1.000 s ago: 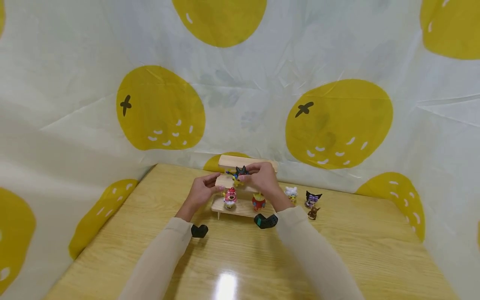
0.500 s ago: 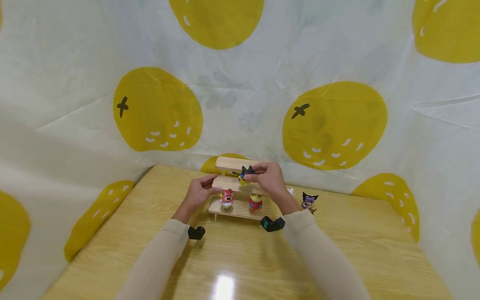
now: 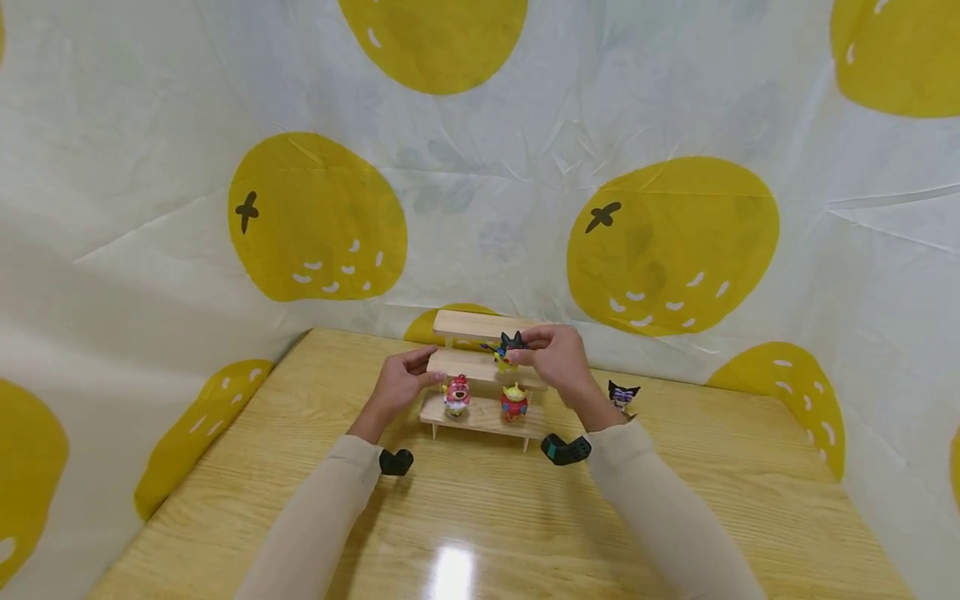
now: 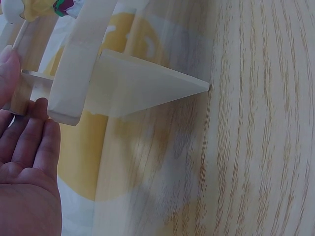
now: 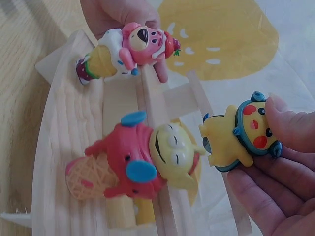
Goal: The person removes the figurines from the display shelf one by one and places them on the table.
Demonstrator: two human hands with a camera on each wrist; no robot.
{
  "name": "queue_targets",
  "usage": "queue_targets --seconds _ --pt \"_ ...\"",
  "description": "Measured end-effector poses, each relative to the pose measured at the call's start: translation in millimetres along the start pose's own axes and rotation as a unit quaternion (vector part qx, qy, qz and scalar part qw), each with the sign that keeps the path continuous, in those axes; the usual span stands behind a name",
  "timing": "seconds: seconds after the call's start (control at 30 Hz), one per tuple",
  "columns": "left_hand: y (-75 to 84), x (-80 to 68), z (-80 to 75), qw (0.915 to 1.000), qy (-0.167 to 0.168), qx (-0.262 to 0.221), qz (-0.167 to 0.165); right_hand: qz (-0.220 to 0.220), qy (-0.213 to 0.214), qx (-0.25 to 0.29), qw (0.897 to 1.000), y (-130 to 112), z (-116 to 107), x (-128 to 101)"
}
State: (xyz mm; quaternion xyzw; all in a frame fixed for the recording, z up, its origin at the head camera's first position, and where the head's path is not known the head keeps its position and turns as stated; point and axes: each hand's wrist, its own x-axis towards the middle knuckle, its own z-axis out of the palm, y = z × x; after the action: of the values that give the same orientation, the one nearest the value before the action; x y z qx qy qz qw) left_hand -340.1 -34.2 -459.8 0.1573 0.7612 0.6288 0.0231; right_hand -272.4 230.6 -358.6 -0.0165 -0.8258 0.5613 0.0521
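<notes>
A three-tier wooden display stand (image 3: 487,423) stands at the back of the table. My left hand (image 3: 397,387) holds the left end of its middle shelf, thumb above and fingers below. In the right wrist view, my right hand (image 5: 283,182) pinches a small yellow figurine (image 5: 241,132) with red cheeks and a dark blue-green hood, thumb at its head. The head view has this figurine (image 3: 507,353) over the middle shelf's right part. On the bottom shelf stand a pink bear figurine (image 3: 457,396) on an ice-cream cone and a three-eyed figurine (image 3: 514,403) in red.
A black-and-purple figurine (image 3: 622,395) stands on the table to the right, partly behind my right forearm. Cloth (image 3: 495,242) printed with large yellow fruit hangs behind the table (image 3: 510,508). Black devices sit under both wrists, one device (image 3: 566,450) near the stand's right leg.
My right hand has shifted right along the middle shelf with the yellow figurine. Its forearm now covers the white and brown figurines on the table. The left hand keeps its place on the stand.
</notes>
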Motion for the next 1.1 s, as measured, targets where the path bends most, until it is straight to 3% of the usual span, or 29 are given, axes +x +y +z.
queue_targets --seconds 0.33,0.57,1.1 --pt "6.4 -0.7 -0.5 1.0 -0.003 0.0 -0.007 -0.022 0.001 -0.028 0.999 7 -17 -6" --pt "7.6 -0.3 -1.9 0.9999 0.007 0.004 -0.007 -0.019 0.006 -0.036 0.999 7 -24 -9" --pt "4.7 -1.0 0.2 0.9999 -0.004 -0.005 -0.01 -0.003 -0.004 -0.026 1.0 16 -43 -16"
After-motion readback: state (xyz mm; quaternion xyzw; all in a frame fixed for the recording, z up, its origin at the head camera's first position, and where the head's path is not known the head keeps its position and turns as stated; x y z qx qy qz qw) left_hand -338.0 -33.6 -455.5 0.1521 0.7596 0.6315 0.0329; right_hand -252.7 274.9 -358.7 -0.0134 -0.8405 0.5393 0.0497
